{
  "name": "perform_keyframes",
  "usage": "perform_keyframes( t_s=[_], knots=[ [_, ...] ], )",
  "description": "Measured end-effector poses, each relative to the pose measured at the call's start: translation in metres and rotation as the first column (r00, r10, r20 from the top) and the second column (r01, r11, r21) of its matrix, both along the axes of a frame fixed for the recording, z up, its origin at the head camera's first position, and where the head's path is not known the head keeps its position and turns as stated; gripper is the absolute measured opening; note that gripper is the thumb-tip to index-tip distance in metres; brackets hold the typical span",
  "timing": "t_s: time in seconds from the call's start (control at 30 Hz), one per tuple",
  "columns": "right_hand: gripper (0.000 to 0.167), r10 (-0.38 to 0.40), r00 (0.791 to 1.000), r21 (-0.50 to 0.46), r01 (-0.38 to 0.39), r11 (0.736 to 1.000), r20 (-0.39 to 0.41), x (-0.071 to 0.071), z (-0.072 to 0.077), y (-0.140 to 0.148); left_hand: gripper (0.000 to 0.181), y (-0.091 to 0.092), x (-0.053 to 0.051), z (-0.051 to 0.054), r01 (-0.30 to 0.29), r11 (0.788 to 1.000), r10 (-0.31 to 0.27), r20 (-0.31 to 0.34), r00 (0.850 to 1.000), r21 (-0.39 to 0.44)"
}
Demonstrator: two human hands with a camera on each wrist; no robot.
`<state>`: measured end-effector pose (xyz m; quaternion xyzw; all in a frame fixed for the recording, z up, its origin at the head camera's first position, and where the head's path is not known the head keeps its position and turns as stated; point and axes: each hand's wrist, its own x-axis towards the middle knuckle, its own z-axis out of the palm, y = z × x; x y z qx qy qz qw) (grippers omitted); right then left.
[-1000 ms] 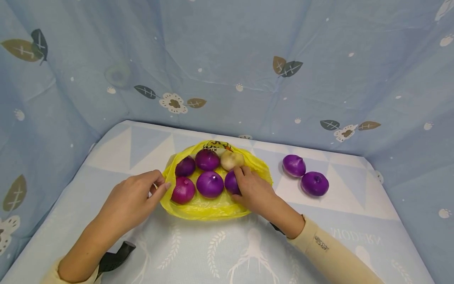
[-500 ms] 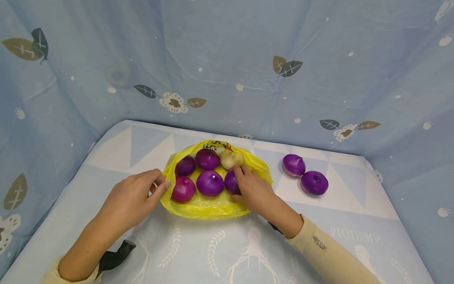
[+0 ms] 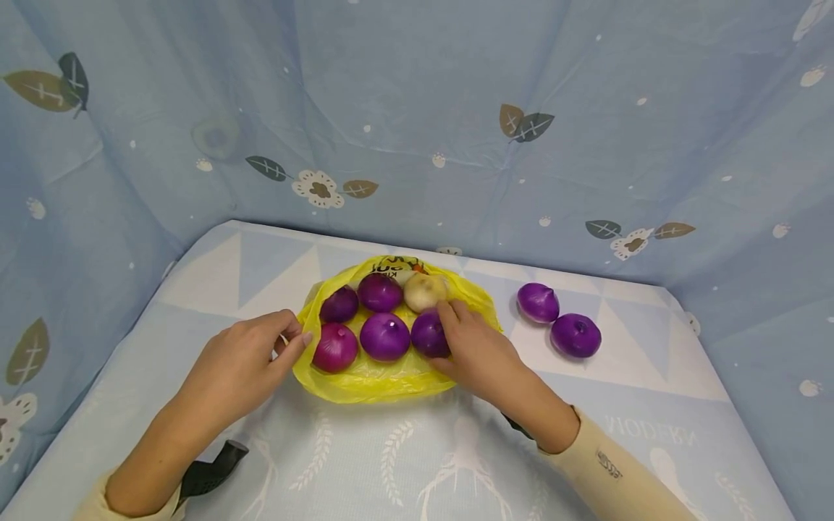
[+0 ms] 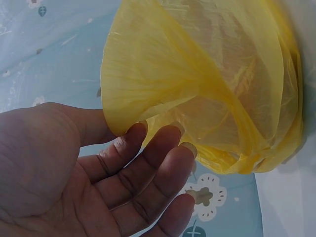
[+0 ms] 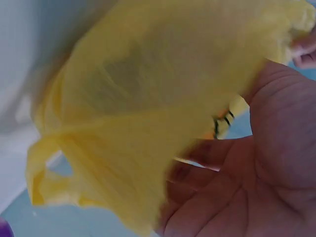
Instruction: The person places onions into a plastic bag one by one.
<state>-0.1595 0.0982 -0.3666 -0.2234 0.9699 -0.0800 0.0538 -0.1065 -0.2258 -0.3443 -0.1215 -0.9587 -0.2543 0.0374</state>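
Observation:
A yellow plastic bag [image 3: 378, 389] lies with its mouth spread on the table. Inside it sit several purple onions [image 3: 385, 336] and a pale onion [image 3: 425, 292]. My left hand [image 3: 242, 369] pinches the bag's left edge between thumb and index finger; the left wrist view shows the bag film [image 4: 148, 74] at those fingertips, the other fingers loosely bent. My right hand [image 3: 485, 354] reaches over the bag's right edge, its fingers beside the rightmost purple onion [image 3: 430, 333] in the bag. In the right wrist view the film hides the fingertips, and the palm faces the bag loosely.
Two purple onions, one farther back [image 3: 538, 302] and one nearer [image 3: 576, 335], lie on the table to the right of the bag. A patterned blue curtain [image 3: 417, 145] hangs behind the table. Black straps [image 3: 215, 467] show at the wrists.
My right hand has drawn slightly to the right, off the rightmost onion in the bag, so more of that onion shows. My left hand stays at the bag's edge.

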Motion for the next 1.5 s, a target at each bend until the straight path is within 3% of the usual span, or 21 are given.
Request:
perform_keyframes(
  t_s=[0.17,0.53,0.8,1.0,1.17,1.33,1.5],
  knots=[
    [0.085,0.009,1.0,-0.07,-0.009,0.998,-0.001,0.008,0.018,0.016,0.01,0.0,0.001,0.0,-0.004,1.0,0.004,0.001,1.0,-0.001],
    [0.073,-0.003,0.982,-0.127,-0.021,0.992,-0.187,0.025,0.047,0.061,0.009,-0.002,0.0,0.0,-0.009,1.0,0.009,0.002,1.0,-0.009],
    [0.069,-0.064,0.952,-0.173,0.012,0.985,-0.3,0.03,0.047,0.093,0.009,-0.001,0.0,0.0,-0.007,1.0,0.007,0.005,1.0,-0.011],
    [0.073,-0.133,0.932,-0.21,0.063,0.976,-0.338,0.029,0.04,0.121,0.01,0.0,-0.001,0.0,0.0,1.0,0.0,-0.01,1.0,-0.009],
    [0.074,-0.195,0.934,-0.224,0.13,0.966,-0.3,0.027,0.034,0.14,0.009,0.0,-0.001,0.0,0.001,1.0,-0.001,-0.003,1.0,-0.01],
    [0.082,-0.261,0.951,-0.217,0.223,0.95,-0.166,0.022,0.029,0.161,0.009,0.0,-0.001,0.0,-0.004,1.0,0.005,0.004,1.0,-0.013],
    [0.091,-0.293,0.953,-0.198,0.273,0.941,-0.08,0.014,0.02,0.181,0.009,0.001,-0.002,0.0,0.0,1.0,0.0,-0.004,1.0,-0.011]
  ],
)
